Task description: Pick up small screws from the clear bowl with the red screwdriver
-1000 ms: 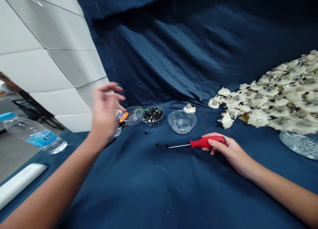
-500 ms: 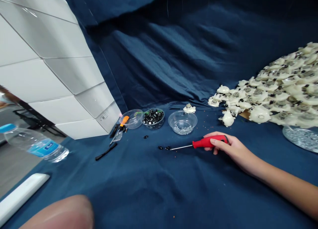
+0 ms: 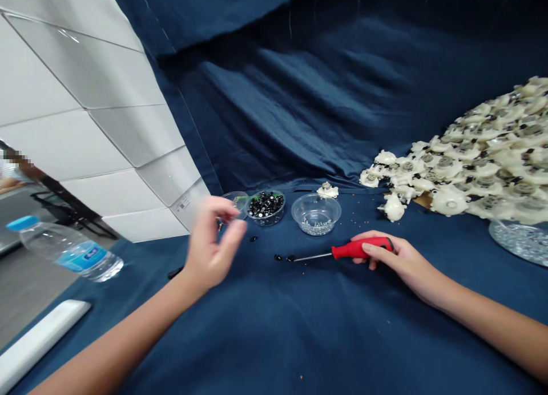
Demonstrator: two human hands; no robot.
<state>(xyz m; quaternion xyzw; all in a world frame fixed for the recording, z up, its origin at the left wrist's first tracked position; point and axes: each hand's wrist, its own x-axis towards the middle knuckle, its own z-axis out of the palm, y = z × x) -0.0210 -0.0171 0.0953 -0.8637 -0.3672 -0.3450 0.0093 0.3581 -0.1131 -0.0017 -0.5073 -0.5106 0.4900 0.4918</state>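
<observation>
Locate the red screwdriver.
Right of centre in the head view, the red screwdriver is in the right hand, nearer the camera than the bowl of silvery bits, its tip at a small black piece.

The bottle label and box sticker are too small to read.

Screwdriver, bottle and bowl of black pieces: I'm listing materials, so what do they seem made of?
Screwdriver: handle probably plastic, smooth-looking and red; shaft likely metal, by its silvery gleam. Bottle: likely thin plastic, glossy, being see-through with bright highlights. Bowl: clear and shiny, probably plastic by its see-through side, though glass can't be ruled out.
</observation>
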